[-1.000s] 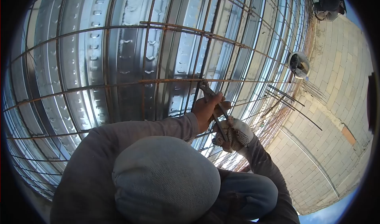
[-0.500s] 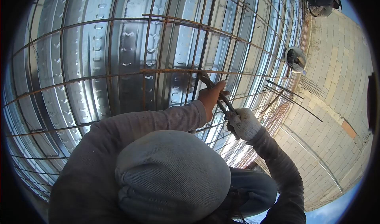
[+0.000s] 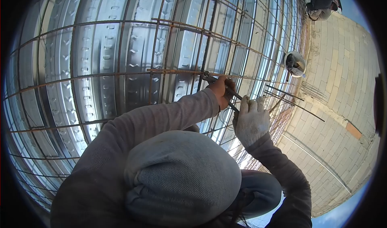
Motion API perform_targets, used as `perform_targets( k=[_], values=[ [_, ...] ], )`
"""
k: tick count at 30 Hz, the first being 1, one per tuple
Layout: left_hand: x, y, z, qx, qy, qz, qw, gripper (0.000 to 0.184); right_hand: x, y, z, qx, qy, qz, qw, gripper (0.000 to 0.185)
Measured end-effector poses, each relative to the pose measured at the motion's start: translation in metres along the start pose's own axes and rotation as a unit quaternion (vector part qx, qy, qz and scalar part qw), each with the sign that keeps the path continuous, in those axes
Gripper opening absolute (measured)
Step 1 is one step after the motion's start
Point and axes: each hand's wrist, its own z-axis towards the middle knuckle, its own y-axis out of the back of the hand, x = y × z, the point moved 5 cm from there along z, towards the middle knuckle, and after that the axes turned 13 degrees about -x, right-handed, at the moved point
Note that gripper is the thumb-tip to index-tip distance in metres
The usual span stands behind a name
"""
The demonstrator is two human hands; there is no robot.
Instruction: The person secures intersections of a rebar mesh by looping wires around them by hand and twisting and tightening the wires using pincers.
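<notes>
Bare and closed, my left hand [image 3: 221, 91] is wrapped round long-handled metal pincers [image 3: 235, 94] near their jaws. The jaws touch a crossing of rusty rebar [image 3: 177, 71] above ribbed metal decking [image 3: 139, 54]. A knit glove covers my right hand [image 3: 252, 121], which is at the far end of the pincers' handles with its fingers bent round them. The glove hides part of the handle ends.
A bucket [image 3: 295, 64] with dark contents stands by the block wall [image 3: 342, 66]. Loose bars [image 3: 296, 101] stick out beyond the mesh. Another person [image 3: 321, 3] is at the top right. My denim-covered knee [image 3: 183, 175] fills the bottom middle.
My right hand has turned from a fist round the handles to a raised grip with its back showing. My left hand has slid up nearer the jaws. The view has shifted slightly.
</notes>
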Motion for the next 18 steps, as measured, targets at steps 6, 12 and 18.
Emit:
perform_targets(
  k=[6, 12, 18],
  values=[
    [-0.005, 0.0, 0.0, 0.075, 0.027, 0.002, 0.997, 0.026, -0.002, -0.019, 0.006, 0.047, 0.085, -0.049, 0.994, 0.058],
    [-0.042, 0.043, -0.041, 0.082, -0.079, 0.187, 0.976, 0.034, -0.021, -0.031, 0.017, 0.242, -0.125, 0.353, 0.895, 0.042],
    [-0.016, 0.042, -0.028, 0.154, -0.005, 0.098, 0.983, 0.046, 0.003, -0.071, -0.029, 0.382, -0.379, 0.808, 0.24, 0.065]
  ],
)
